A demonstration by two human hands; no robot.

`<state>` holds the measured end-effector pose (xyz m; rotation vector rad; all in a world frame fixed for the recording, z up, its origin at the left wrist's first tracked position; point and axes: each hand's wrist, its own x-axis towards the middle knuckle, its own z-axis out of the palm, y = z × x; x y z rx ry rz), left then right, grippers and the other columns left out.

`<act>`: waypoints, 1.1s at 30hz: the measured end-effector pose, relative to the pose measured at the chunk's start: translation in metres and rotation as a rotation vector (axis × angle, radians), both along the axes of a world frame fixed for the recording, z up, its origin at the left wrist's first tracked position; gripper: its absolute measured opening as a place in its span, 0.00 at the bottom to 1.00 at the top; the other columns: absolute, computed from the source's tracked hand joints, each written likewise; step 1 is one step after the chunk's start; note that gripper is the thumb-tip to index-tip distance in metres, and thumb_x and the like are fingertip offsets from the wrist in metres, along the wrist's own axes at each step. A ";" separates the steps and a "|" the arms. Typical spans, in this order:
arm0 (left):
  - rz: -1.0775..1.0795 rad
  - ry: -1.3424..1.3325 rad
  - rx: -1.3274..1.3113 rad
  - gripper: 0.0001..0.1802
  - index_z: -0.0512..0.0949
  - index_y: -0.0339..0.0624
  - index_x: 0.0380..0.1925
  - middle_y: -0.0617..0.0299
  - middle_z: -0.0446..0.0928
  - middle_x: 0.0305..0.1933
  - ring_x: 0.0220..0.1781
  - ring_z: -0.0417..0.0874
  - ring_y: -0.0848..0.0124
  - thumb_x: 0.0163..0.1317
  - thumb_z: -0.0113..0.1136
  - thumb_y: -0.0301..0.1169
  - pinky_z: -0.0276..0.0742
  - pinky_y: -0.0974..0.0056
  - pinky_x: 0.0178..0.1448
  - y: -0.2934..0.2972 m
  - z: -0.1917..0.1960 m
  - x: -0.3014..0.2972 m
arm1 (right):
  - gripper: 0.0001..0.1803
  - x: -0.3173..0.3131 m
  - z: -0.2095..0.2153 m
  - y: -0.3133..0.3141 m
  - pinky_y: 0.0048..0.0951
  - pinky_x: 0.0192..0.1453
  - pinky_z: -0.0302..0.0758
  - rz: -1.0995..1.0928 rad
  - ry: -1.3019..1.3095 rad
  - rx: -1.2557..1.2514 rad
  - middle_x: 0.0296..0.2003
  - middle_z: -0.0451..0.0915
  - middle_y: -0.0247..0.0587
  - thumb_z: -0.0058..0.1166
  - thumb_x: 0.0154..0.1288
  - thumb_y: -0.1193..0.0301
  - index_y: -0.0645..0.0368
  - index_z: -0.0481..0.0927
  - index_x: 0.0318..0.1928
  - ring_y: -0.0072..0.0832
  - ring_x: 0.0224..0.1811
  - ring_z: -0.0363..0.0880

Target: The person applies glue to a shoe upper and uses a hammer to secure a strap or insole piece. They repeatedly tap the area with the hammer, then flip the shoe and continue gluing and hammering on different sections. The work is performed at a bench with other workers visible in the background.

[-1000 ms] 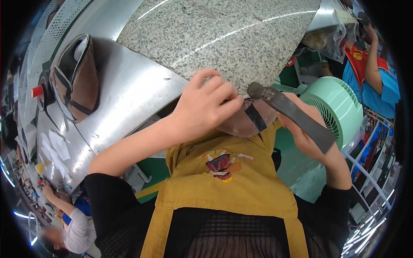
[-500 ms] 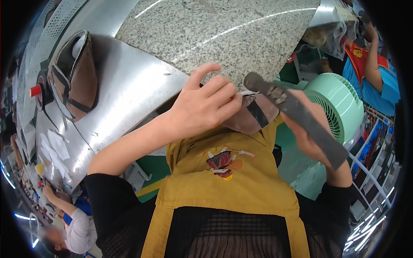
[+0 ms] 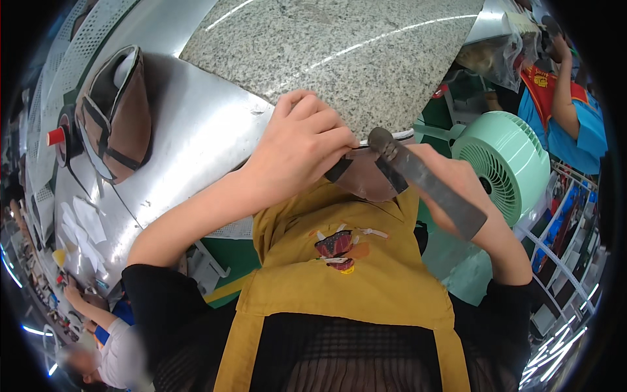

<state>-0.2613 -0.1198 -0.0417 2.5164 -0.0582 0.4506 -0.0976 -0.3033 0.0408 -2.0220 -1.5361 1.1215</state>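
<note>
A brown leather-like piece [image 3: 367,178] with black strips hangs at the near edge of the granite slab [image 3: 333,59], just above my apron. My left hand [image 3: 302,147] is closed, its fingertips pinching the upper rim of this piece. In my right hand [image 3: 446,175] is a hammer [image 3: 436,189] with a dark metal head, its round face over the rim, close to my left fingertips. The head hides part of my right hand, and the handle is not visible. I cannot tell whether the face touches the piece.
On the metal tabletop [image 3: 196,124] to the left stands a similar brown piece [image 3: 132,124] beside a dark roll [image 3: 63,137] with a red end. White paper scraps [image 3: 85,225] lie nearer. A green fan [image 3: 506,163] stands at my right. Other people work at far left and right.
The hammer's flat end has swung inward and up, with my right hand shifting left. My left fingers have curled in onto the rim, and more of the brown piece shows.
</note>
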 end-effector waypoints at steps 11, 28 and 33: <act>-0.024 -0.206 0.358 0.13 0.79 0.46 0.34 0.69 0.73 0.33 0.41 0.74 0.69 0.44 0.61 0.28 0.69 0.52 0.60 -0.012 -0.007 -0.005 | 0.21 -0.003 0.003 0.002 0.38 0.38 0.76 0.058 -0.016 0.051 0.40 0.79 0.46 0.51 0.61 0.74 0.57 0.69 0.56 0.47 0.38 0.80; -0.001 -0.154 0.198 0.09 0.79 0.49 0.31 0.69 0.73 0.33 0.44 0.73 0.67 0.48 0.65 0.27 0.65 0.53 0.63 -0.004 -0.009 -0.010 | 0.23 -0.020 0.009 -0.001 0.38 0.40 0.77 -0.085 -0.062 0.094 0.39 0.79 0.48 0.56 0.57 0.71 0.57 0.69 0.55 0.47 0.40 0.80; 0.006 -0.027 0.084 0.07 0.77 0.47 0.30 0.66 0.72 0.31 0.43 0.73 0.64 0.50 0.64 0.27 0.67 0.53 0.59 -0.004 -0.003 -0.007 | 0.19 -0.012 -0.006 0.004 0.34 0.38 0.77 -0.025 0.043 0.150 0.35 0.80 0.50 0.51 0.63 0.76 0.58 0.70 0.55 0.45 0.35 0.81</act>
